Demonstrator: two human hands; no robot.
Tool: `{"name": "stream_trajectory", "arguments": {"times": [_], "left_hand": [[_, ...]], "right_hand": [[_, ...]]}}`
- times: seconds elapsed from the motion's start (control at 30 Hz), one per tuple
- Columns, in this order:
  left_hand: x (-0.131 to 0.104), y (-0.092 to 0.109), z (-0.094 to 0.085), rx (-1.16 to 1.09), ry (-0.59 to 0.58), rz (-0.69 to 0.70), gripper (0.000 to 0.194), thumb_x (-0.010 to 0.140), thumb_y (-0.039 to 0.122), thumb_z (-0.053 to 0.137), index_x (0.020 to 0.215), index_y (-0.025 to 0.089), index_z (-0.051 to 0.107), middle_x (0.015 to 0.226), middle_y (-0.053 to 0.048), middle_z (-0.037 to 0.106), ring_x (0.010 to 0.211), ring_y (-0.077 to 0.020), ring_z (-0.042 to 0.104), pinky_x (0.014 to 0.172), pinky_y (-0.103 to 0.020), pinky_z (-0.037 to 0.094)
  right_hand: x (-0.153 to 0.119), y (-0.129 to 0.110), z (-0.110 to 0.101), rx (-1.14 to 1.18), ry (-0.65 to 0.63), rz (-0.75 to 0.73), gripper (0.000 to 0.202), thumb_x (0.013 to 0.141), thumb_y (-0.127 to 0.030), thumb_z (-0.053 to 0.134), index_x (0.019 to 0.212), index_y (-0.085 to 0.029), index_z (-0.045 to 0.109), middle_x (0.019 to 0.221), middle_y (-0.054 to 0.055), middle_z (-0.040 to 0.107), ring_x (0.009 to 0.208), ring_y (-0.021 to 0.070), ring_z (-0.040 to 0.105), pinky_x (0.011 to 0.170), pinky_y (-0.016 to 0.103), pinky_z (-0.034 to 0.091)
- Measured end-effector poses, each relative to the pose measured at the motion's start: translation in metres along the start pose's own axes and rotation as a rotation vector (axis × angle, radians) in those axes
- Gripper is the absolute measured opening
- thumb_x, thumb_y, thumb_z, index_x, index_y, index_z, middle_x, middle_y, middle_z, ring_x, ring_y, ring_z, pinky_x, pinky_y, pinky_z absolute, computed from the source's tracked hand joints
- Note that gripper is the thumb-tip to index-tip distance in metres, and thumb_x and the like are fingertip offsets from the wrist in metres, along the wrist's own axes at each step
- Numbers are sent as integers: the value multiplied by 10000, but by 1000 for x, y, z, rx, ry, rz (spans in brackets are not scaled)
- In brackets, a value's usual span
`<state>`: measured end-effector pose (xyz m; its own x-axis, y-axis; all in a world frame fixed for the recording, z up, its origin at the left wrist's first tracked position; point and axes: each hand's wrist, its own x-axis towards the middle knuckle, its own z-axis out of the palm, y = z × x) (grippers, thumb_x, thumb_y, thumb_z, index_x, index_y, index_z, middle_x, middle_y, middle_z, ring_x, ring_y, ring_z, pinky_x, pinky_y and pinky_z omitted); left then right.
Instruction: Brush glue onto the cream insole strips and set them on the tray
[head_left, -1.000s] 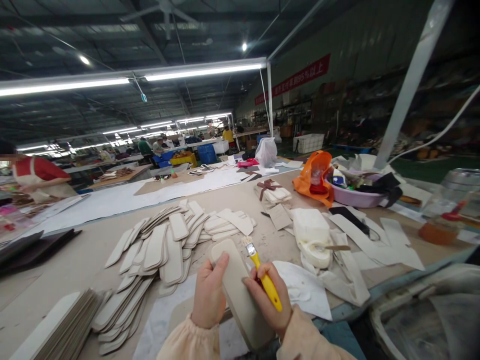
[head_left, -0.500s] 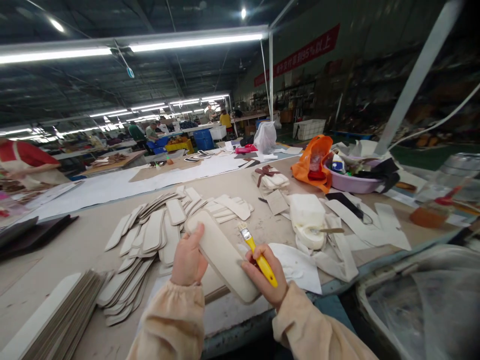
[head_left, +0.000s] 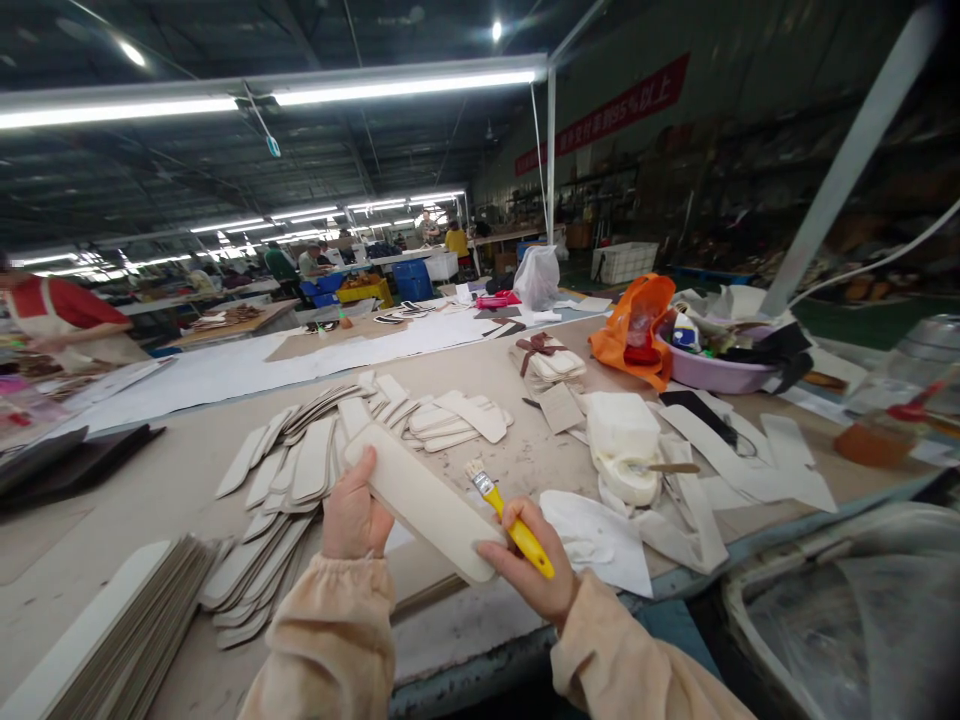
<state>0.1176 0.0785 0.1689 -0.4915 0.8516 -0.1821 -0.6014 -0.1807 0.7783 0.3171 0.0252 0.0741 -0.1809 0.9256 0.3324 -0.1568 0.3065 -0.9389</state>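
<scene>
A long cream panel with rounded ends (head_left: 427,500) is held up at a slant over the table's near edge. My left hand (head_left: 354,512) grips its upper left end, thumb on top. At its lower right end, my right hand (head_left: 536,565) pinches the panel between thumb and fingers and also holds a yellow-handled brush (head_left: 525,535), bristles pointing up and left. Behind my left hand lie fanned piles of similar cream pieces (head_left: 311,460). A stack of longer strips (head_left: 112,630) rests at the lower left.
Right of the brush are a white sheet with white smears (head_left: 596,540) and a white tub (head_left: 622,430) with a stick across it. Farther back sit an orange bag (head_left: 634,330) and a lilac basin (head_left: 716,372). A person in red (head_left: 67,320) is at far left.
Both hands have shifted the panel a little left and up, and it lies at a flatter slant. The brush has moved slightly left with my right hand.
</scene>
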Motion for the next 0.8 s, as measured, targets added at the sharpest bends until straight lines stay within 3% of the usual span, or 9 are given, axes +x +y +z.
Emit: {"name": "stream_trajectory", "arguments": {"times": [0.17,0.37,0.67,0.8], "left_hand": [[-7,2,7,-21,-11,35,118,824,99,571,875,146,667,819,-14,716,748,-116,668,772,-234,563],[-29,-10,4,61,-201,27,287,703,125,723,979,170,661,876,-19,726,803,-120,664,772,-217,544],[-35,-18,-3,59,-182,-12,384,592,166,803,948,146,661,850,-45,733,810,-171,672,805,-285,530],[-40,-19,-5,70,-199,-16,410,588,195,813,962,135,653,849,-51,736,810,-184,678,801,-296,524]], "right_hand": [[1,-1,-2,-14,17,-27,270,798,-259,629,878,-251,371,752,-62,437,540,89,377,488,196,321],[-1,3,-4,-81,49,-13,261,832,-317,617,870,-236,372,702,-60,439,538,98,378,496,204,328],[-2,9,-5,-143,91,-44,259,837,-362,614,854,-234,390,650,-66,407,538,106,382,497,207,348],[-2,10,-1,-124,139,-47,281,823,-389,631,857,-230,402,742,-33,513,592,115,471,535,212,409]]}}
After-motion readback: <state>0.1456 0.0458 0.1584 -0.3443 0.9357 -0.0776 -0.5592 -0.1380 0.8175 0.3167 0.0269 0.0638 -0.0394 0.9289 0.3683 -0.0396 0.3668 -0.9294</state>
